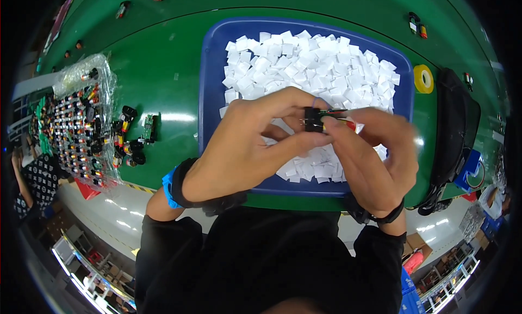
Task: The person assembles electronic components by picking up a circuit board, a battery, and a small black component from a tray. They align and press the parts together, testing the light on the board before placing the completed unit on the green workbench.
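My left hand [242,142] is closed, its thumb and fingers pinching a small black electronic part [312,120] with thin metal pins and a few coloured wires. From the other side my right hand [375,162] also grips it, thumb and forefinger pressed against its wired end. A bit of red and yellow shows by the right fingers, partly hidden. Both hands are over a blue tray [209,96] heaped with small white square pieces [310,64]. The tray's near middle is partly covered by my hands.
On the green table [168,53], bubble wrap [109,69] with rows of small electronic parts lies left, beside loose assemblies [126,137]. A yellow tape roll [423,79] and a black bag [455,129] sit right. A person [41,178] is at far left.
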Demonstrator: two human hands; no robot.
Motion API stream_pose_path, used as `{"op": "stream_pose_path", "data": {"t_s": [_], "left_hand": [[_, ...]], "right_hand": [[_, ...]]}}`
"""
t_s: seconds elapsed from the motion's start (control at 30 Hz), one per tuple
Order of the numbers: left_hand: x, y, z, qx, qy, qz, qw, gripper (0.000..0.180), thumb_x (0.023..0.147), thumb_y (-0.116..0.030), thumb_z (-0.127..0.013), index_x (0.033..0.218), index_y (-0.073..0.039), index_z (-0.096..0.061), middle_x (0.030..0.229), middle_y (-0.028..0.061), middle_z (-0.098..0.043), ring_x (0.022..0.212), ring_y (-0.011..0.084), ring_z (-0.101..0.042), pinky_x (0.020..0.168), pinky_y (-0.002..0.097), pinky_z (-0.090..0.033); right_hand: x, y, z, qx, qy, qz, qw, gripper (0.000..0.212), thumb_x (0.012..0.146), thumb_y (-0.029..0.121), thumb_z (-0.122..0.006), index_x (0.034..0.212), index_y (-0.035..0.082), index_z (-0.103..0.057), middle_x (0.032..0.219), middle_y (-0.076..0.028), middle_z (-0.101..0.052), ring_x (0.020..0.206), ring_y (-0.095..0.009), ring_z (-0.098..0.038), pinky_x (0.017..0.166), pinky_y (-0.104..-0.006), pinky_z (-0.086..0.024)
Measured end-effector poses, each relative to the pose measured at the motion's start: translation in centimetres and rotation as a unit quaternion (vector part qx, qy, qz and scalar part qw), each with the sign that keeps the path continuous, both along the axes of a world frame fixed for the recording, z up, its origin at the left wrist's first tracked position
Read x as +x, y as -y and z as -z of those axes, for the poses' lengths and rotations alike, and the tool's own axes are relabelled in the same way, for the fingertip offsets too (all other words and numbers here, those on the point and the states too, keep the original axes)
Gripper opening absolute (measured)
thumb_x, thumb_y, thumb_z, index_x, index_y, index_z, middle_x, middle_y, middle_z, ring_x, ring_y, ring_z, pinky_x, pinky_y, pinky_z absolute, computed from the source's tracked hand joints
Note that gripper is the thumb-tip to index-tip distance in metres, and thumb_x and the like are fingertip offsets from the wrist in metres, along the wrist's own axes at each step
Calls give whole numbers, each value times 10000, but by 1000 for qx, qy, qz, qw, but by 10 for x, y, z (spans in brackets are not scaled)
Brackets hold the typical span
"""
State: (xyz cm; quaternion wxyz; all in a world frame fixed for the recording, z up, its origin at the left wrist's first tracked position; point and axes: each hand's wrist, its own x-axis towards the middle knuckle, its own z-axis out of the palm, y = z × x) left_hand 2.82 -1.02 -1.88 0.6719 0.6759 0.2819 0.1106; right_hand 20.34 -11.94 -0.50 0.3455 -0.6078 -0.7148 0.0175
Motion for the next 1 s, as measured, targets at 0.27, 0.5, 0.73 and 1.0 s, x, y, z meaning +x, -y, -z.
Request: {"op": "stream_pose_path", "data": {"t_s": [0.27,0.5,0.73,1.0], "left_hand": [[3,5,8,-90,188,-96,973,312,877,32,-692,1176,58,-606,1198,188,-652,1024,220,-680,796,308,-622],[5,4,12,110,175,-72,976,387,848,38,-719,1220,51,-613,1201,188,-662,1022,220,-685,829,307,-608],[9,1,8,275,167,-39,946,423,761,42,-772,1168,29,-661,1109,178,-705,930,252,-709,719,285,-574],[10,2,4,403,153,-43,901,427,712,42,-792,1123,14,-679,1051,159,-718,832,266,-697,650,278,-536]], "right_hand": [[11,5,4,-90,-309,-11,947,345,720,-25,-836,1022,-34,-670,847,-114,-693,660,-97,-634,521,-208,-461],[6,1,15,-27,-298,-9,954,339,714,4,-848,987,-49,-656,806,-136,-702,658,-125,-673,526,-202,-474],[8,4,16,-12,-323,-35,946,301,742,17,-836,950,-65,-634,816,-154,-705,631,-144,-686,531,-218,-504],[-3,6,18,-44,-459,-25,887,199,854,2,-745,969,-77,-603,821,-148,-689,651,-156,-688,532,-236,-533]]}}
